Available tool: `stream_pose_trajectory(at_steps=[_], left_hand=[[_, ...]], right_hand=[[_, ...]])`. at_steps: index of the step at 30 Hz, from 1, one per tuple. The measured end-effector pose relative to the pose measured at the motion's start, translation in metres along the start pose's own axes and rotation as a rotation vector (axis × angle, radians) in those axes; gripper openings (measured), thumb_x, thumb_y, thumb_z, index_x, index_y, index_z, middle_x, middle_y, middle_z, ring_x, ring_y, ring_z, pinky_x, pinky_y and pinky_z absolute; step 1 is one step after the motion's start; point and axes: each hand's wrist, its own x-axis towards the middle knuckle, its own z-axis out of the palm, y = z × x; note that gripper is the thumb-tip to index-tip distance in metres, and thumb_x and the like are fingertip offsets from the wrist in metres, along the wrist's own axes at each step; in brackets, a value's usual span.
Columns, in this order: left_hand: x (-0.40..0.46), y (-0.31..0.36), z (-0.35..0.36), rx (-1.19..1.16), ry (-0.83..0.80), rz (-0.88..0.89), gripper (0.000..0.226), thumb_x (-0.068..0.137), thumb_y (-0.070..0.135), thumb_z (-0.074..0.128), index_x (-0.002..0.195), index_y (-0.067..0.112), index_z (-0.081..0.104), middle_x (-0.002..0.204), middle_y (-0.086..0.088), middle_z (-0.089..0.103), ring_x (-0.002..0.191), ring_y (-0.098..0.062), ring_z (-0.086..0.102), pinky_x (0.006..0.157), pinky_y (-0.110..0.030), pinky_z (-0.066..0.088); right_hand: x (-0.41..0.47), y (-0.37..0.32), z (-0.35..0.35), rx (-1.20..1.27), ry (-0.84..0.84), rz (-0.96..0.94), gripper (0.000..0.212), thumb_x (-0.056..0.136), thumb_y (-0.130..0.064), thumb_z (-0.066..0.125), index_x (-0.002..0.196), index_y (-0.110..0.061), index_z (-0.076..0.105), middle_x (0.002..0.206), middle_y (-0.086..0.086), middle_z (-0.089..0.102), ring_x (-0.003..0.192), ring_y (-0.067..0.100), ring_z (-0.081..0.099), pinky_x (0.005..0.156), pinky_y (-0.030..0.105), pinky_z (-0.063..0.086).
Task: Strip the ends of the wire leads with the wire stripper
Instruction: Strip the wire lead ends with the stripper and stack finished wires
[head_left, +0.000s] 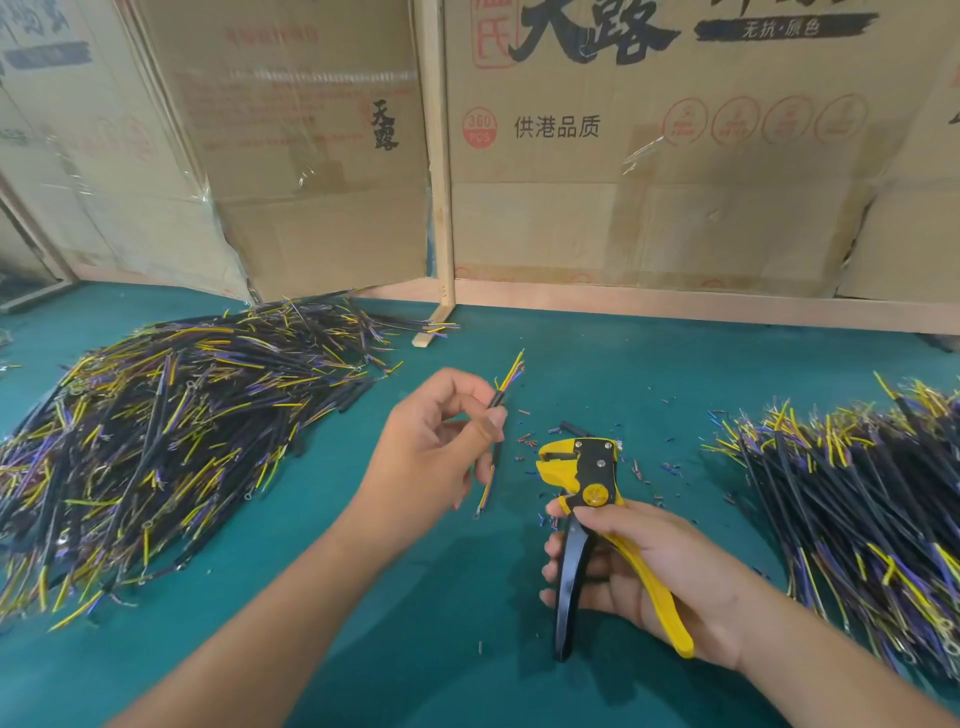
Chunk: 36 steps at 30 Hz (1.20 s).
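From the head camera, the left hand (436, 447) is raised over the teal-green felt-covered table (415, 649), thumb and curled fingers pinching a short black-sheathed wire lead (496, 402) near its middle. The lead stands roughly upright, tilted a little to the right; thin yellow, blue and red cores fan out of its top end, and more coloured cores hang out below the hand, close to the cloth.

Just to the right and lower, the right hand (649, 577) grips the yellow-and-black wire stripper (589, 483) by its two handles, fingers wrapped round the black one, the yellow one lying across the palm. The handles are spread and the tool's mouth, pointing left toward the lead, gapes; lead and stripper are apart.

Tiny coloured bits of insulation (644, 470) are scattered on the cloth around the stripper's head. A big heap of black, yellow and purple wire leads (171, 431) lies at the left, another similar heap (872, 509) at the right. Flattened brown cardboard boxes with printed characters (649, 156) stand along the back in a pale wooden frame (439, 208).
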Motion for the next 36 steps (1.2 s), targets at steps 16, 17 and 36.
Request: stream_pose_trajectory(at_steps=[16,17,36], left_hand=[[-0.0072,0.0037,0.004,-0.022,-0.171,0.057,0.006,0.098,0.016,0.057,0.104,0.018,0.056,0.089,0.0,0.067,0.062,-0.014,0.056,0.043,-0.024,0.043],[-0.0078,0.004,0.0041,-0.024,-0.174,0.054,0.007,0.098,0.016,0.057,0.104,0.019,0.056,0.091,0.0,0.067,0.063,-0.014,0.056,0.043,-0.024,0.043],[-0.0089,0.003,0.0033,0.051,-0.228,0.092,0.026,0.105,0.01,0.045,0.107,0.029,0.062,0.085,0.019,0.055,0.054,-0.005,0.033,0.049,-0.014,0.031]], right_hand=[[0.0002,0.001,0.0002,-0.011,0.005,-0.01,0.051,0.081,-0.014,0.066,0.123,0.012,0.056,0.088,0.028,0.062,0.075,0.04,0.065,0.073,0.052,0.058],[0.0004,0.0011,0.0001,-0.009,0.004,-0.009,0.05,0.081,-0.014,0.066,0.123,0.012,0.056,0.088,0.028,0.062,0.075,0.04,0.065,0.073,0.052,0.058],[-0.0002,0.0023,-0.0003,-0.021,-0.002,-0.017,0.046,0.081,-0.014,0.066,0.12,0.009,0.06,0.087,0.027,0.063,0.075,0.04,0.065,0.072,0.051,0.058]])
